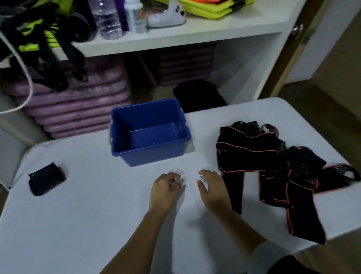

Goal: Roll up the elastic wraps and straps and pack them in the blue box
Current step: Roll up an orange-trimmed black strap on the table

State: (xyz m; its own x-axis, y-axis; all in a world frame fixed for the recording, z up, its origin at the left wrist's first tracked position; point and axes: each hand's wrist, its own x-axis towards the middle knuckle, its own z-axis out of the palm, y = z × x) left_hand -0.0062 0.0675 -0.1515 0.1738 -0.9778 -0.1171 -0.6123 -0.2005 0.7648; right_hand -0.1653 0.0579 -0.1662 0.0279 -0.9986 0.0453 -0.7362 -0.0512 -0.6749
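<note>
An empty blue box (132, 154) stands on the white table (85, 213), at its far middle. A tangled heap of black wraps and straps with orange edging (265, 166) lies at the right, one end hanging over the table's edge. A small rolled black wrap (46, 181) rests at the far left. My left hand (166, 189) hovers just in front of the box with its fingers curled and nothing in it. My right hand (213, 189) is beside it, fingers spread, close to the left edge of the heap but not touching it.
Behind the table is a white shelf unit (191, 36) with a water bottle (107, 15), a white bottle, black and yellow straps (36, 39) and neon mats. Stacked purple cushions (76, 104) and a black roll (198, 95) sit below. A door is at the right.
</note>
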